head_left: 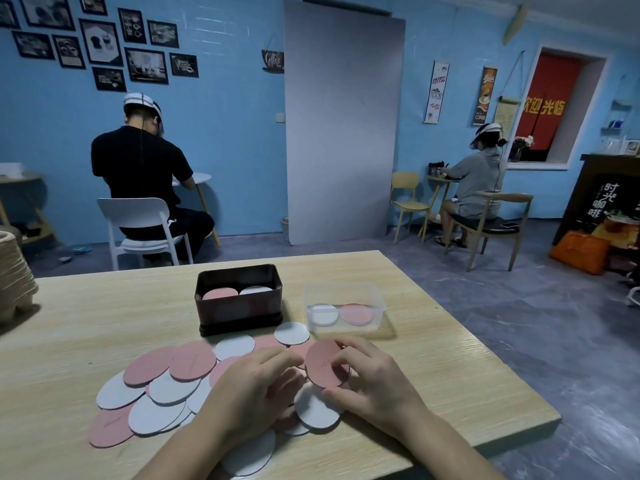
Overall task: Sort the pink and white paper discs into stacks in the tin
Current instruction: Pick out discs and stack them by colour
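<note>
From my seat at the feed, the wooden worktop [104, 323] fills the lower half of the view. Across its near side lies a loose spread of pink and white paper discs [162, 393], overlapping one another. Behind the spread stands the dark rectangular tin [239, 310], lid off, with a pink stack [220, 294] on its left side and a white stack [255, 290] on its right, touching. Just to the tin's right sits a clear plastic tub [379, 313] holding a white disc [324, 314] and a pink one [356, 314] side by side. My left hand [252, 386] rests palm down on the pile, fingers bent; I cannot tell whether it grips anything. My right hand [374, 379] pinches a pink disc [323, 362] by its edge between thumb and curled fingers, tilted up above the pile.
</note>
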Demonstrator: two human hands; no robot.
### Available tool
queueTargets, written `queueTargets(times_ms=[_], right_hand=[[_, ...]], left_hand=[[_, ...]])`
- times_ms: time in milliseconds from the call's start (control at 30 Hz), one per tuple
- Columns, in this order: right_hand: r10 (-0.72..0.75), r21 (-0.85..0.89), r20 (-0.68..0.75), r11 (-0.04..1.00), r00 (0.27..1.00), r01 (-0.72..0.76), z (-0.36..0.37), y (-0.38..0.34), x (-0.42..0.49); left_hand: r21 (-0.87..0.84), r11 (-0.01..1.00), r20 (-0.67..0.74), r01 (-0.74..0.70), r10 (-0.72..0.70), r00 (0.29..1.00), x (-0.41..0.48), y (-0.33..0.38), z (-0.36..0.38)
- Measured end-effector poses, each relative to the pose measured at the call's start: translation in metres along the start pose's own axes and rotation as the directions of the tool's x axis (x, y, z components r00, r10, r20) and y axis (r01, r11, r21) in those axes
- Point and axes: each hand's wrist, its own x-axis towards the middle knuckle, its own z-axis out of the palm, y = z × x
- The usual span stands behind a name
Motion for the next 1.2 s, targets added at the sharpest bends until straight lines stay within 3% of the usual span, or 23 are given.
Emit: queueTargets(times_ms=[167,300,633,767,900,1100,1200], right_hand=[[0.013,-0.111,0.016,0.994,1.0,-0.011,-0.012,0.008,-0.018],[0.035,-0.206,0.019,0.978,0.999,-0.03,-0.014,0.004,-0.026],[0.123,-0.201,0.024,0.973,0.992,-0.115,-0.018,0.001,-0.035],[0.047,-0.181,0.027,0.983,0.999,-0.041,-0.01,-0.008,-0.026],[-0.023,-0.149,0.055,0.988,0.998,0.031,0.007,-0.021,-0.011],[-0.091,-0.002,0.056,0.996,0.994,0.091,0.022,-0.027,-0.004],[-0.155,-0.05,0.055,0.986,0.986,0.158,0.025,-0.027,-0.005]], left_hand=[[0.115,0.992,0.185,-0.05,0.028,0.982,-0.01,0.012,-0.009],[0.17,0.985,0.223,-0.03,-0.008,0.975,-0.011,0.024,-0.005],[0.069,0.997,0.043,0.025,-0.028,0.999,-0.021,0.02,-0.01],[0.08,0.995,-0.049,-0.052,0.056,0.997,-0.025,0.008,-0.019],[0.045,0.999,-0.084,-0.014,0.017,0.996,-0.035,-0.003,-0.022],[0.084,0.995,-0.063,-0.057,0.063,0.996,-0.035,-0.01,-0.016],[0.103,0.991,-0.045,-0.081,0.086,0.995,-0.032,-0.008,-0.015]])
